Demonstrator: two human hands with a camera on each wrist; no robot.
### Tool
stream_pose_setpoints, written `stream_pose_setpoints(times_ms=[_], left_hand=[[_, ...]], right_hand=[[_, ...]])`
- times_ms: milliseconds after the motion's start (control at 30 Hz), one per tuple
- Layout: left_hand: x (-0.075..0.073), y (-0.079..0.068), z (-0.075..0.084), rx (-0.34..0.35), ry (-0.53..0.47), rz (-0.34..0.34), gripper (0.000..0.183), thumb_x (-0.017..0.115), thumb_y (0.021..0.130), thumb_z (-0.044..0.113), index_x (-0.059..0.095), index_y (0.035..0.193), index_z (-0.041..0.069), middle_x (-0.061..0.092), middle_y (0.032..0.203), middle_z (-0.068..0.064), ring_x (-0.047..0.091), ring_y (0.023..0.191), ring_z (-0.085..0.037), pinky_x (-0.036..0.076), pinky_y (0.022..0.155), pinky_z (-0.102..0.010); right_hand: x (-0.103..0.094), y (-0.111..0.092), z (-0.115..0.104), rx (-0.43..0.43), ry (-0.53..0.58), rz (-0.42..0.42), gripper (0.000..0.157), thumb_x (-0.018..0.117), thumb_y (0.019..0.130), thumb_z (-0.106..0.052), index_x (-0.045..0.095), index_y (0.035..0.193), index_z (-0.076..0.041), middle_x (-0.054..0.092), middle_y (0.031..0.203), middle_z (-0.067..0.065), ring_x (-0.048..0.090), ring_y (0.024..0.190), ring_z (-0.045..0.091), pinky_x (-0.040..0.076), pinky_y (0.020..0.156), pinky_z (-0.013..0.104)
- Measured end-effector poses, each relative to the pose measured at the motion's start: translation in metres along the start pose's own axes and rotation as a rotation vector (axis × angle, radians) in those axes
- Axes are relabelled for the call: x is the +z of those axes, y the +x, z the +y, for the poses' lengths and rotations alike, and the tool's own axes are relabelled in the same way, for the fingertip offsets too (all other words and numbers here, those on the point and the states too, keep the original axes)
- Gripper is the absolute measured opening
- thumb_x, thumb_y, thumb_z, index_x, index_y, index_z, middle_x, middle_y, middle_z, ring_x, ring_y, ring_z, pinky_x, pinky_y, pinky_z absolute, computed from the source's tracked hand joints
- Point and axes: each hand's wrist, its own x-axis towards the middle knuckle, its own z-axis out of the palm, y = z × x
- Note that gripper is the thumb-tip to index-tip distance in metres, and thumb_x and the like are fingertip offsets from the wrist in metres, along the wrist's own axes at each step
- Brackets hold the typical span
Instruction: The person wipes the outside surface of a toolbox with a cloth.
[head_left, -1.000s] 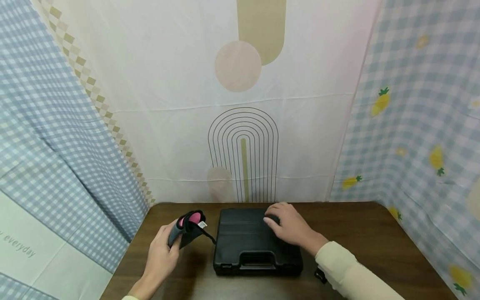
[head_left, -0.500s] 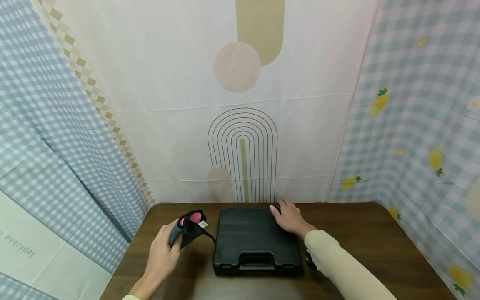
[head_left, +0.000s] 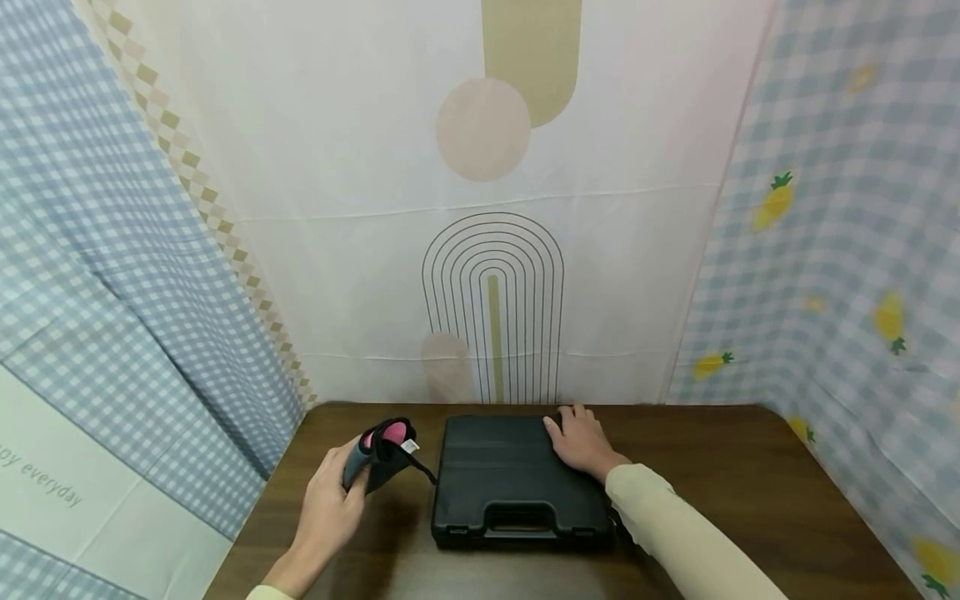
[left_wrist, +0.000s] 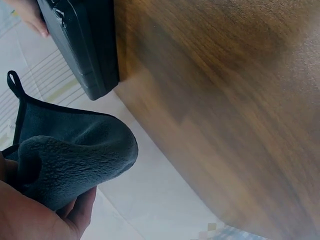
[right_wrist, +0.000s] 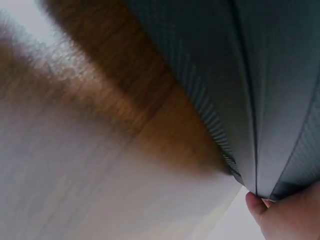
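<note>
A black plastic carry case (head_left: 517,467) lies on the table, its moulded handle towards me. My right hand (head_left: 583,442) grips its far right corner, the thumb on the lid and the fingers at the back edge. In the right wrist view, the fingers (right_wrist: 256,206) bend round the end of the case's side wall (right_wrist: 220,75). To the left, my left hand (head_left: 330,492) holds a folded dark grey fleece cloth (left_wrist: 75,155) above the table. The cloth has black edging, a hanging loop (left_wrist: 15,82) and a pink inner side showing in the head view.
The brown wooden table (head_left: 712,475) has rounded far corners. A printed fabric sheet (head_left: 360,292) hangs right behind its back edge. Blue checked curtains (head_left: 187,250) hang at both sides.
My right hand has slid from the top of the lid back to the case's far right corner. The left hand keeps the cloth in nearly the same place. The head view has shifted slightly.
</note>
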Motion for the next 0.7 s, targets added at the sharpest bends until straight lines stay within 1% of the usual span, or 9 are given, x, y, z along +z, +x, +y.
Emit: stream_pose_setpoints(times_ms=[100,133,267,333,367,433,567,633,700], left_hand=[[0.003,0.0,0.002,-0.023,-0.012,-0.037,0.043,0.069,0.101,0.006,0.065,0.144,0.011,0.075,0.129,-0.016,0.073,0.119,-0.04,0.057,0.097,-0.061],[0.005,0.001,0.002,-0.031,-0.016,-0.052,0.042,0.068,0.102,0.006,0.064,0.144,0.01,0.075,0.132,-0.018,0.071,0.123,-0.043,0.056,0.101,-0.063],[0.016,0.002,0.008,-0.071,-0.042,-0.101,0.04,0.066,0.105,0.011,0.062,0.144,0.006,0.069,0.142,-0.026,0.059,0.141,-0.049,0.042,0.118,-0.067],[0.024,0.002,0.011,-0.081,-0.053,-0.113,0.04,0.065,0.105,0.013,0.062,0.143,0.001,0.067,0.143,-0.029,0.053,0.145,-0.052,0.035,0.124,-0.069],[0.028,0.003,0.013,-0.089,-0.06,-0.117,0.039,0.065,0.106,0.014,0.062,0.142,0.0,0.068,0.142,-0.028,0.055,0.144,-0.051,0.034,0.125,-0.068],[0.037,0.003,0.017,-0.101,-0.07,-0.125,0.037,0.063,0.107,0.016,0.063,0.14,0.0,0.07,0.139,-0.027,0.06,0.139,-0.05,0.036,0.124,-0.067],[0.057,0.002,0.025,-0.137,-0.103,-0.166,0.034,0.062,0.109,0.02,0.063,0.14,0.008,0.076,0.129,-0.02,0.072,0.123,-0.042,0.052,0.11,-0.061],[0.068,0.0,0.027,-0.151,-0.118,-0.207,0.039,0.061,0.109,0.023,0.06,0.145,0.007,0.072,0.136,-0.023,0.07,0.127,-0.043,0.055,0.107,-0.059],[0.078,-0.001,0.03,-0.163,-0.14,-0.256,0.048,0.061,0.11,0.025,0.055,0.152,0.003,0.064,0.148,-0.028,0.061,0.138,-0.049,0.051,0.112,-0.061]], right_hand=[[-0.002,0.0,-0.001,0.009,-0.01,-0.003,0.067,0.038,0.116,-0.046,0.044,0.157,0.007,0.038,0.161,0.035,0.038,0.149,0.055,0.032,0.123,0.069],[-0.002,0.0,-0.001,0.012,-0.012,-0.004,0.067,0.038,0.116,-0.045,0.044,0.157,0.007,0.038,0.162,0.035,0.038,0.15,0.054,0.032,0.123,0.069],[-0.002,0.0,-0.002,0.007,-0.024,0.004,0.067,0.038,0.116,-0.046,0.044,0.157,0.007,0.037,0.163,0.035,0.038,0.15,0.054,0.032,0.123,0.068],[-0.002,0.0,-0.003,0.002,-0.028,0.01,0.068,0.038,0.116,-0.047,0.044,0.157,0.007,0.037,0.163,0.035,0.038,0.151,0.054,0.033,0.123,0.069],[-0.002,0.0,-0.002,0.002,-0.028,0.011,0.068,0.038,0.116,-0.047,0.044,0.158,0.006,0.037,0.164,0.034,0.038,0.151,0.054,0.032,0.123,0.068],[-0.001,0.0,-0.002,-0.001,-0.03,0.016,0.068,0.038,0.116,-0.047,0.044,0.157,0.006,0.038,0.163,0.034,0.038,0.15,0.054,0.033,0.123,0.068],[-0.001,-0.002,-0.001,-0.004,-0.031,0.017,0.066,0.04,0.116,-0.045,0.046,0.156,0.007,0.039,0.161,0.035,0.039,0.148,0.054,0.034,0.122,0.068],[0.0,-0.003,-0.001,-0.005,-0.031,0.016,0.065,0.04,0.116,-0.045,0.046,0.156,0.006,0.039,0.161,0.034,0.039,0.149,0.054,0.034,0.122,0.068],[0.0,-0.003,0.0,-0.008,-0.029,0.018,0.065,0.04,0.116,-0.045,0.046,0.156,0.006,0.039,0.161,0.035,0.04,0.148,0.054,0.034,0.121,0.069]])
